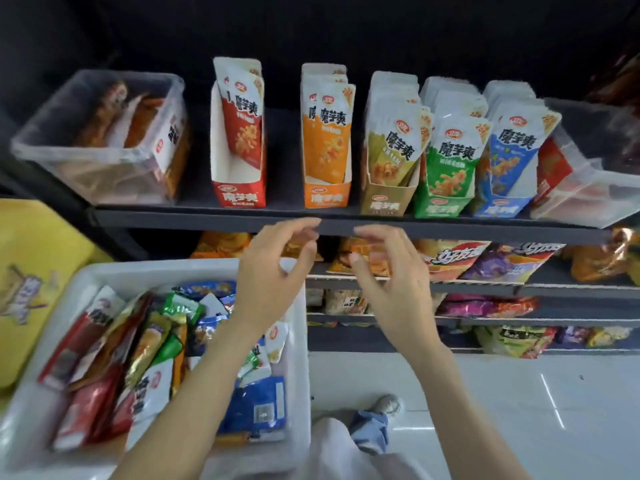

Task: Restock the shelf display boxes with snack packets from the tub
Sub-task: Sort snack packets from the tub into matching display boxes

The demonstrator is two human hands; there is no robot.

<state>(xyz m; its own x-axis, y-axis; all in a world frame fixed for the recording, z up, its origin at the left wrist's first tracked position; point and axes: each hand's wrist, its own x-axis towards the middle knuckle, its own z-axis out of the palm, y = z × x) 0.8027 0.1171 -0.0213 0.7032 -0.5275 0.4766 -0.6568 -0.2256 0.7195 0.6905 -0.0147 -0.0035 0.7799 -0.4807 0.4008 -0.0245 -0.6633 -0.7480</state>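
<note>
Dark shelf edge (346,225), hands (332,268) empty beneath

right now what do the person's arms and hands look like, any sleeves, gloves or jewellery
The left hand and right hand are bare: no gloves, and no rings, watch or bracelet show. Both forearms are uncovered as far as the bottom edge of the picture, so no sleeve is in view. Nothing is marked on them.
</note>
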